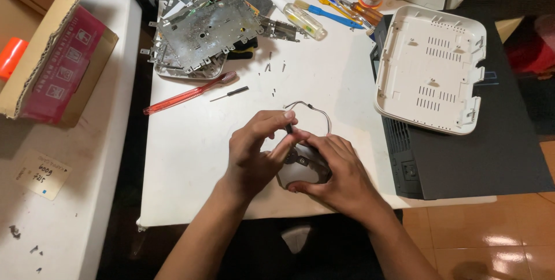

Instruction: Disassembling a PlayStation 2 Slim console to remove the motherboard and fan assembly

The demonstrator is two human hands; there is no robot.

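Both my hands meet over a small grey and silver part [302, 160] near the front edge of the white table [191, 141]. My left hand [254, 150] pinches a small dark piece at the part's top between thumb and fingers. My right hand [335, 167] cups the part from the right and below. A thin grey wire [315, 109] loops out from the part toward the back. Much of the part is hidden by my fingers.
A red toothbrush [188, 93] and small screwdriver [230, 93] lie left of my hands, several loose screws [272, 69] behind. A metal chassis with circuit board [202, 26] sits at the back left, a white plastic cover [430, 69] on a black console [462, 158] right. Cardboard box [40, 43] far left.
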